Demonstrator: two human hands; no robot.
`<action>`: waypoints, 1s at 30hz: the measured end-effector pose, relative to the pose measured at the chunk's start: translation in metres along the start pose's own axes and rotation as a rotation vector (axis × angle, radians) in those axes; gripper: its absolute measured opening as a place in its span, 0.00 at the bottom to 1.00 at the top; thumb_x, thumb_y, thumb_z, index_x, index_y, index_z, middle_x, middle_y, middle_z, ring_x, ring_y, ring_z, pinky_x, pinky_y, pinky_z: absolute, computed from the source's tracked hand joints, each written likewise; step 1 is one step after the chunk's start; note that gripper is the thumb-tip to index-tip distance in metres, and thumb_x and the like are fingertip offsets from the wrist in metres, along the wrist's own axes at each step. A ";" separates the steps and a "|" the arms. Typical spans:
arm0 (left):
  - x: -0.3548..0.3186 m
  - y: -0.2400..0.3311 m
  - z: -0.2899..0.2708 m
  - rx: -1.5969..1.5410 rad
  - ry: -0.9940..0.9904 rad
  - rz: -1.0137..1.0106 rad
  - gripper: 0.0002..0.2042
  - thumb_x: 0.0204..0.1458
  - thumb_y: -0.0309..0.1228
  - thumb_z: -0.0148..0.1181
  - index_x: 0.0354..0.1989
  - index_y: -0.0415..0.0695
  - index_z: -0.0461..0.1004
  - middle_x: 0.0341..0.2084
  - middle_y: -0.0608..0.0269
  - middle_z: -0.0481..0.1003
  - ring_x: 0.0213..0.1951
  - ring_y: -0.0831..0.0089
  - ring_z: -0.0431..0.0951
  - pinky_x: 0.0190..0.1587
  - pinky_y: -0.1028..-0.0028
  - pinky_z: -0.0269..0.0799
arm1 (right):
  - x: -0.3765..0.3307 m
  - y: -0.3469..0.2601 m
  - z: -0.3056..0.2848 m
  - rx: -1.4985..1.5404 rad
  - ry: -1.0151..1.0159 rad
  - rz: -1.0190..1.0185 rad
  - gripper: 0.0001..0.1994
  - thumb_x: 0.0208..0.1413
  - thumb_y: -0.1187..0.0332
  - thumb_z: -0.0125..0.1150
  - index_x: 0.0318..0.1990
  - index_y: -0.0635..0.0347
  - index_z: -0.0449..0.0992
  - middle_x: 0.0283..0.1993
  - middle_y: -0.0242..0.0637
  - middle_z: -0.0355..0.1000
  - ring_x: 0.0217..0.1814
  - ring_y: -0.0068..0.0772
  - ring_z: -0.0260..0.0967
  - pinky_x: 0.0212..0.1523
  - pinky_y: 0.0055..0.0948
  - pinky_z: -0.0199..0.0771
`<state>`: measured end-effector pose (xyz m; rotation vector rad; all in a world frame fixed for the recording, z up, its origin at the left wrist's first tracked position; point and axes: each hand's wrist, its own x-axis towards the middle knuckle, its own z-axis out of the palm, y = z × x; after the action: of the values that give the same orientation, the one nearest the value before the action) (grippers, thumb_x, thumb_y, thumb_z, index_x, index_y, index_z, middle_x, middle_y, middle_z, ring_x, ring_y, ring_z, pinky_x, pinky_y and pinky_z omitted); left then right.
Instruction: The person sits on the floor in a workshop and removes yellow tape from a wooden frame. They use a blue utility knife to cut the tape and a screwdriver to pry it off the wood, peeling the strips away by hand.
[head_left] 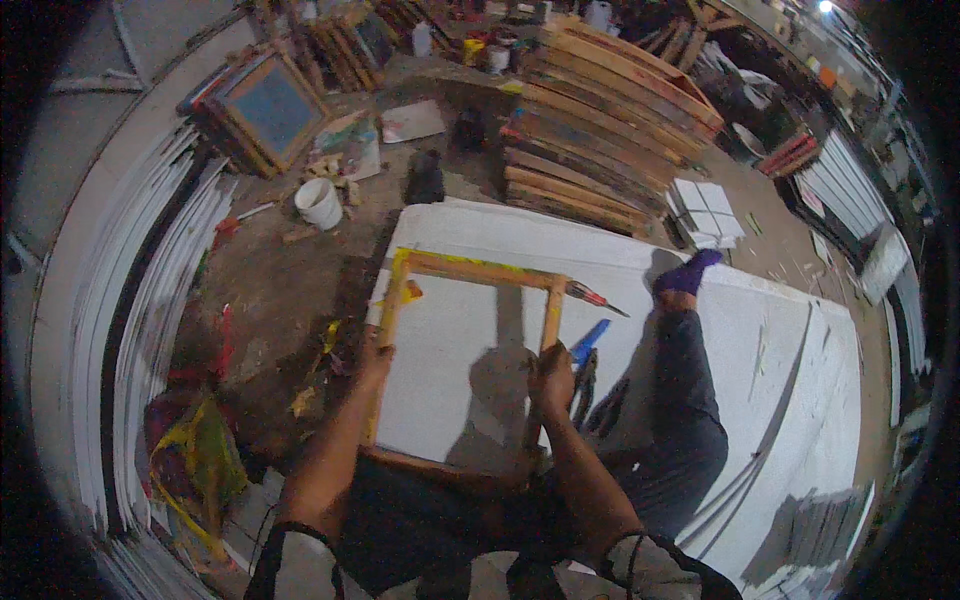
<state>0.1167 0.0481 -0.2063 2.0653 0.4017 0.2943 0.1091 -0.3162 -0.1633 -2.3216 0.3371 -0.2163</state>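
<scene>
A rectangular wooden frame (470, 267), with yellow stains along its far rail, lies across my lap over a white sheet. Its middle is open, so the white surface and a shadow show through it. My left hand (376, 362) is closed around the left rail. On the opposite rail, my right hand (552, 382) grips with its fingers wrapped round the wood. Beyond the frame's far right corner lies a screwdriver (592, 296) with a red and dark handle. A blue tool (591, 342) and dark-handled pliers (584, 385) rest beside my right hand.
Under me is a large white padded sheet (790, 345); my right leg stretches over it. Stacked wooden frames (590, 150) stand ahead, with a tied white bundle (704, 213) beside them. A white bucket (318, 203) is at the left, near leaning framed screens (270, 110). White strips (110, 330) line the left side.
</scene>
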 end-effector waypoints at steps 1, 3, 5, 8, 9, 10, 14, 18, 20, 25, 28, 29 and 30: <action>0.007 -0.005 -0.010 -0.056 0.028 -0.015 0.24 0.50 0.31 0.69 0.54 0.40 0.69 0.47 0.49 0.73 0.47 0.56 0.77 0.50 0.61 0.73 | 0.003 -0.012 -0.010 0.017 0.035 -0.042 0.25 0.66 0.49 0.52 0.56 0.62 0.73 0.50 0.51 0.76 0.47 0.59 0.75 0.47 0.50 0.73; 0.027 -0.037 -0.040 -0.089 0.109 -0.008 0.24 0.53 0.33 0.69 0.56 0.39 0.68 0.43 0.52 0.75 0.46 0.59 0.77 0.49 0.63 0.73 | 0.009 -0.021 -0.021 0.223 -0.091 0.032 0.24 0.66 0.50 0.53 0.53 0.64 0.74 0.49 0.51 0.76 0.48 0.58 0.75 0.48 0.49 0.73; 0.037 -0.010 -0.032 -0.092 0.139 0.033 0.24 0.55 0.34 0.67 0.57 0.37 0.69 0.41 0.53 0.77 0.44 0.60 0.77 0.48 0.64 0.73 | 0.026 0.022 -0.034 -0.084 -0.023 -0.053 0.24 0.65 0.50 0.54 0.48 0.66 0.77 0.47 0.51 0.77 0.51 0.54 0.74 0.51 0.47 0.73; 0.043 0.076 -0.044 0.055 0.215 0.158 0.22 0.60 0.38 0.64 0.56 0.35 0.71 0.41 0.50 0.79 0.44 0.60 0.79 0.48 0.64 0.72 | 0.027 0.038 -0.074 -0.265 -0.047 0.177 0.22 0.62 0.53 0.58 0.55 0.62 0.73 0.47 0.50 0.75 0.54 0.54 0.71 0.54 0.47 0.71; 0.047 0.092 -0.052 0.065 0.216 0.191 0.21 0.61 0.39 0.63 0.56 0.35 0.73 0.41 0.49 0.79 0.44 0.61 0.79 0.48 0.64 0.73 | 0.029 0.052 -0.074 -0.309 -0.080 0.205 0.23 0.62 0.54 0.59 0.57 0.60 0.72 0.49 0.50 0.74 0.55 0.54 0.70 0.55 0.48 0.71; 0.051 0.106 -0.060 0.075 0.216 0.222 0.21 0.62 0.40 0.61 0.55 0.35 0.74 0.42 0.47 0.80 0.44 0.61 0.80 0.48 0.64 0.73 | 0.030 0.061 -0.072 -0.354 -0.115 0.233 0.24 0.61 0.55 0.60 0.59 0.58 0.70 0.50 0.49 0.73 0.56 0.54 0.70 0.55 0.48 0.71; 0.045 0.187 -0.094 0.170 0.219 0.387 0.22 0.63 0.43 0.58 0.56 0.35 0.75 0.44 0.45 0.81 0.47 0.61 0.82 0.49 0.65 0.74 | 0.043 0.081 -0.053 -0.478 -0.084 -0.133 0.29 0.59 0.55 0.62 0.66 0.47 0.64 0.57 0.51 0.69 0.61 0.57 0.66 0.55 0.50 0.72; 0.013 0.262 -0.126 0.200 0.231 0.388 0.22 0.63 0.43 0.58 0.58 0.38 0.75 0.46 0.47 0.81 0.48 0.60 0.81 0.50 0.65 0.74 | 0.067 0.070 -0.029 -0.503 -0.096 -0.119 0.28 0.59 0.52 0.59 0.67 0.39 0.65 0.58 0.51 0.68 0.64 0.56 0.64 0.58 0.53 0.70; 0.011 0.283 -0.115 0.156 0.185 0.458 0.21 0.63 0.43 0.59 0.58 0.42 0.76 0.46 0.47 0.81 0.48 0.57 0.82 0.50 0.65 0.74 | 0.095 0.098 -0.026 -0.585 -0.145 -0.026 0.25 0.59 0.50 0.57 0.63 0.43 0.70 0.60 0.51 0.67 0.64 0.57 0.63 0.58 0.60 0.68; -0.019 0.303 -0.135 0.553 0.236 0.695 0.20 0.57 0.46 0.64 0.57 0.54 0.78 0.45 0.53 0.80 0.45 0.51 0.81 0.45 0.60 0.77 | 0.099 0.089 -0.012 -0.609 -0.069 -0.216 0.28 0.55 0.55 0.62 0.61 0.55 0.70 0.51 0.46 0.73 0.56 0.51 0.71 0.51 0.53 0.72; -0.035 0.298 -0.134 0.629 0.258 0.752 0.20 0.54 0.46 0.66 0.54 0.57 0.80 0.42 0.58 0.80 0.42 0.55 0.81 0.42 0.59 0.77 | 0.095 0.079 -0.017 -0.458 0.033 -0.335 0.25 0.54 0.63 0.61 0.60 0.58 0.68 0.45 0.45 0.76 0.46 0.50 0.74 0.46 0.49 0.73; -0.041 0.296 -0.135 0.637 0.263 0.759 0.19 0.53 0.46 0.67 0.53 0.57 0.80 0.41 0.60 0.79 0.42 0.57 0.81 0.41 0.60 0.78 | 0.090 0.074 -0.020 -0.381 0.084 -0.400 0.24 0.54 0.67 0.60 0.59 0.59 0.68 0.43 0.45 0.76 0.42 0.51 0.75 0.45 0.48 0.73; -0.044 0.302 -0.126 0.601 0.271 0.784 0.18 0.52 0.44 0.68 0.52 0.58 0.81 0.39 0.62 0.79 0.40 0.61 0.81 0.39 0.61 0.77 | 0.106 0.084 -0.020 -0.223 0.204 -0.307 0.27 0.53 0.68 0.62 0.61 0.64 0.66 0.39 0.46 0.76 0.35 0.47 0.75 0.36 0.47 0.75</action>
<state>0.0793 -0.0123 0.1156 2.7175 -0.2254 1.0285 0.1903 -0.4180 -0.2042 -2.5724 0.1049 -0.5959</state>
